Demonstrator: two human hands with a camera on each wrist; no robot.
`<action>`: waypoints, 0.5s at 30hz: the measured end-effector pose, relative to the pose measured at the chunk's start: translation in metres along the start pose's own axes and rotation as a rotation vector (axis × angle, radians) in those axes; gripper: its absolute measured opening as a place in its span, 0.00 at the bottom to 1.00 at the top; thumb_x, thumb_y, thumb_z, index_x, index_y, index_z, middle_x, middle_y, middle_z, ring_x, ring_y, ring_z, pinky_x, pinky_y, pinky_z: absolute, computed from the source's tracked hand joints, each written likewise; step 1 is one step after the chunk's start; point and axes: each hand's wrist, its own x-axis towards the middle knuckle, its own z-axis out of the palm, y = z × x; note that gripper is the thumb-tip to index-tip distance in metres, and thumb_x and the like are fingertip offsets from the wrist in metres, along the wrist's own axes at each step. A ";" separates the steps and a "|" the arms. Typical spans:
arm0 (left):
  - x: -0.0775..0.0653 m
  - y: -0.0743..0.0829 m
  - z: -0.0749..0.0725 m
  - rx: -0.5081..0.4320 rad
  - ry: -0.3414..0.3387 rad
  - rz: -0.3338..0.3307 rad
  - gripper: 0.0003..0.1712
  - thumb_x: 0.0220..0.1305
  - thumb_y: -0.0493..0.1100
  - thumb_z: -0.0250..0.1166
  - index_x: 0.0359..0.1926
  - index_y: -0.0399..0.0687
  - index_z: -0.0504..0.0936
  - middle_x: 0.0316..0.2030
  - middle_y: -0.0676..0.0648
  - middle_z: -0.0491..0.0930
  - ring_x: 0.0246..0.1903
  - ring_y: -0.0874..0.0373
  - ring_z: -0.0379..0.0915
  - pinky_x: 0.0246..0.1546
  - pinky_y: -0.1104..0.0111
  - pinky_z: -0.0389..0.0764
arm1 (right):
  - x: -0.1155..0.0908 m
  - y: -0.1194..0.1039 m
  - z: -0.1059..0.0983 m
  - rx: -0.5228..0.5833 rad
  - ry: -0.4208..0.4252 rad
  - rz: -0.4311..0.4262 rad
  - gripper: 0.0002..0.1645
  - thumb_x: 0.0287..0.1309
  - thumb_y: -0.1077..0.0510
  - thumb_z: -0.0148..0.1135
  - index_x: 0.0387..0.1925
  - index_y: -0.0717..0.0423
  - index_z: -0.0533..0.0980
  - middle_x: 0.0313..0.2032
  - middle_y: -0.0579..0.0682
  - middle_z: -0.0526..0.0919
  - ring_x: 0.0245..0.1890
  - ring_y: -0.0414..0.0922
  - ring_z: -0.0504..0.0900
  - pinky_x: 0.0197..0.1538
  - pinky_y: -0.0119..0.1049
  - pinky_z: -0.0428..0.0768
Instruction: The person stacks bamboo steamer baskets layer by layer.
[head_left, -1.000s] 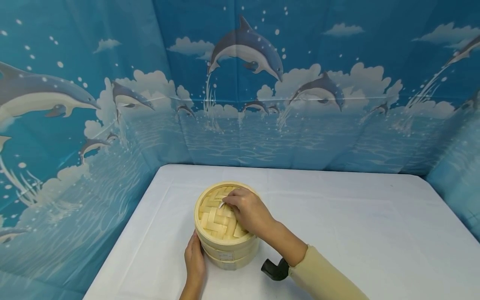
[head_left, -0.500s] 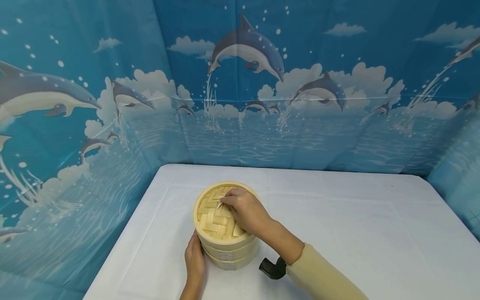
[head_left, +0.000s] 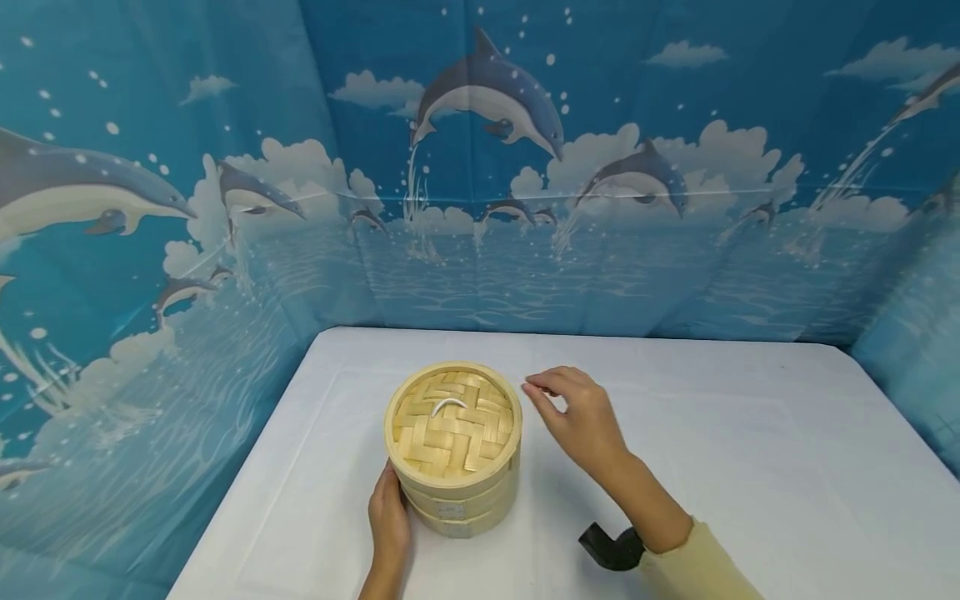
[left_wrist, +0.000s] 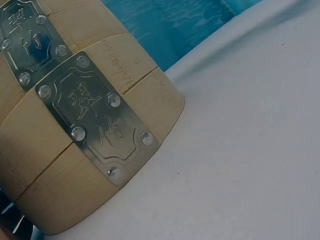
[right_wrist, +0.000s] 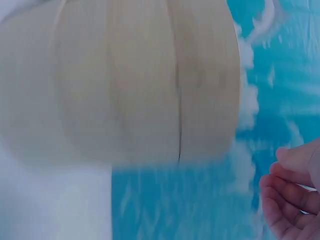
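A round bamboo steamer with stacked tiers stands on the white table. Its woven lid is seated on top, and a white loop handle arches up from the lid's middle. My left hand rests along the steamer's lower left side, its fingers lying against the wall. To the right of the lid, my right hand is in the air, apart from the steamer. Its thumb and fingers are loosely bent, with nothing between them. Engraved metal plates riveted to the tiers show in the left wrist view.
A white cloth covers the table, which extends well to the right of the steamer. Blue dolphin-print curtains enclose its back and sides. A black curved piece sits by the right sleeve.
My right hand has let go of the lid's loop handle and moved right, off the steamer. The lid stays on top. My left hand keeps its place at the steamer's side.
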 end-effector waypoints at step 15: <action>0.002 -0.001 0.000 0.006 0.003 -0.005 0.28 0.75 0.46 0.34 0.63 0.26 0.58 0.64 0.35 0.58 0.65 0.45 0.51 0.64 0.61 0.53 | -0.120 0.068 -0.050 -0.042 0.228 0.237 0.07 0.43 0.73 0.67 0.27 0.61 0.82 0.25 0.47 0.82 0.25 0.27 0.75 0.30 0.14 0.74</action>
